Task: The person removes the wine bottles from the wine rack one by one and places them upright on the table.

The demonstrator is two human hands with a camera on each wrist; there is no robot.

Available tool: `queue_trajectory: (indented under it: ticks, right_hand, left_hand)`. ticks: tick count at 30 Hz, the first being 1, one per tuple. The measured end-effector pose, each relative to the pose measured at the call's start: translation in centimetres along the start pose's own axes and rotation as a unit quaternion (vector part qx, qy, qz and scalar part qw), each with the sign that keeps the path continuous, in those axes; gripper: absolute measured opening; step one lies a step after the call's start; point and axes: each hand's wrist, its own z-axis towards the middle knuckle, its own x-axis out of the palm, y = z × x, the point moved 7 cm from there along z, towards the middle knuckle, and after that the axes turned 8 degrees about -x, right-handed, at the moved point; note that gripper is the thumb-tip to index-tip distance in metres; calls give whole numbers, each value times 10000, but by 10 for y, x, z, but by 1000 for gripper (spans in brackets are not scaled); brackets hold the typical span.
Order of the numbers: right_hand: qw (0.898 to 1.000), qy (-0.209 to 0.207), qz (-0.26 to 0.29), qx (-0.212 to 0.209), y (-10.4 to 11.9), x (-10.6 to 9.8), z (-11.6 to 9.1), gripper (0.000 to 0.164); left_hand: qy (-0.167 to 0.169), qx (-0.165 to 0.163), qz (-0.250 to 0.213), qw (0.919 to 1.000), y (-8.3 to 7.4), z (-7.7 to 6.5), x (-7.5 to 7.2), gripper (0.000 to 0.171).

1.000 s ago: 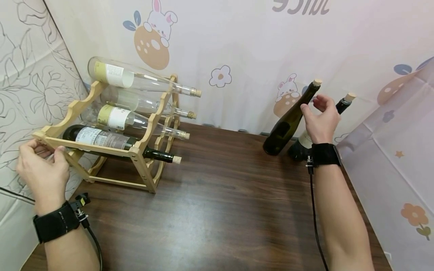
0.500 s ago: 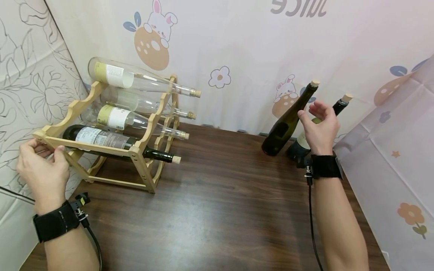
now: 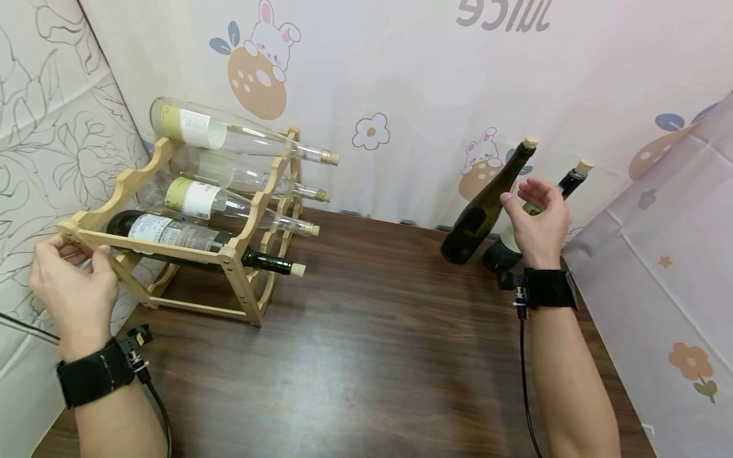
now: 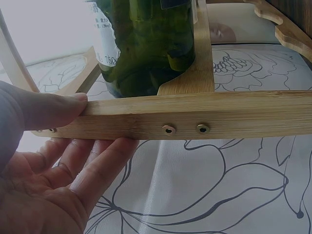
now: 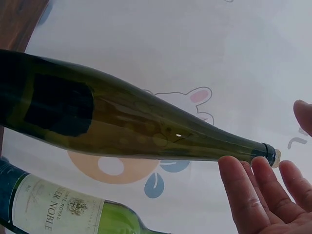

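My left hand (image 3: 74, 286) grips the near left part of the wooden wine rack (image 3: 240, 286); in the left wrist view its thumb lies on one side of a wooden bar (image 4: 185, 114), fingers on the other. A dark corked wine bottle (image 3: 177, 238) lies in the rack's front slot, its neck pointing right. My right hand (image 3: 541, 222) is held apart from the bottles, fingers loosely bent around nothing. Close to it stands a slim green corked bottle (image 5: 126, 117). A second bottle (image 5: 58, 204) with a cream label is partly hidden behind that hand in the head view.
Several clear corked bottles (image 3: 197, 130) lie in the rack behind the dark one. A patterned curtain (image 3: 401, 95) hangs behind the brown table (image 3: 366, 356), and more cloth (image 3: 676, 254) hangs at the right. A cable (image 3: 523, 381) trails from the right wrist strap.
My right hand has drawn slightly back toward me, away from the bottle necks. The left hand stays on the rack, and the bottles have not visibly moved.
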Motion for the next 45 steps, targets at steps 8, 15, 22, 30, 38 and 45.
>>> queue_trajectory:
  ticks: [8, 15, 22, 30, 38, 45]
  right_hand:
    - [9996, 156, 94, -210, 15, 19, -3, 52]
    - [9962, 382, 586, -528, 37, 55, -5, 50]
    - [9936, 636, 585, -731, 56, 85, -12, 50]
    - [9910, 886, 566, -825, 67, 111, -21, 50]
    - [9905, 986, 567, -768, 69, 119, -26, 51]
    - [9876, 1144, 693, -816, 75, 132, -26, 52]
  left_hand:
    - [10, -10, 17, 10000, -1, 0, 0, 41]
    - [29, -50, -32, 10000, 0, 2, 1, 41]
    - [74, -50, -87, 9999, -2, 2, 2, 42]
    - [104, -20, -176, 9998, -4, 2, 2, 41]
    - [174, -71, -198, 9996, -1, 3, 2, 41]
    - [102, -14, -237, 9997, -1, 3, 0, 40]
